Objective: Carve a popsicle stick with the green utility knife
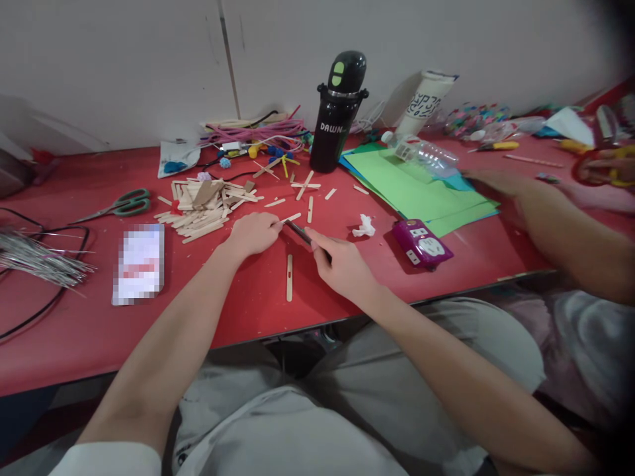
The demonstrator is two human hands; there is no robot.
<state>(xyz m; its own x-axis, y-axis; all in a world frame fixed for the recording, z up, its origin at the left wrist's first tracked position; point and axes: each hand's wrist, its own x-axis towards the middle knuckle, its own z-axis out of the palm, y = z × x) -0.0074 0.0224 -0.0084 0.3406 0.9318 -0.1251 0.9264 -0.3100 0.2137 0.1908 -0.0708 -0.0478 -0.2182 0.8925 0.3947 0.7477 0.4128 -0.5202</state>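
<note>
My left hand (255, 235) is closed, pinching a wooden craft stick (292, 217) against the red table. My right hand (342, 264) wraps round a slim dark knife-like tool (299, 232), its tip at the stick close to my left fingertips. Whether the tip cuts into the wood is too small to tell. Just below, nearer the table's front edge, lies another craft stick (290, 279) with a small dark slot in its middle. A loose stick (310, 209) rests beyond my hands. To the left is a heap of craft sticks (203, 210) with brown scraps.
Green-handled scissors (131, 203), a blurred-out card (139, 264) and a wire bundle (42, 258) lie left. Behind stands a black bottle (335, 125). Right are crumpled tissue (364, 226), a purple power socket (421, 244), green paper (421, 185) and another person's arm (570, 225).
</note>
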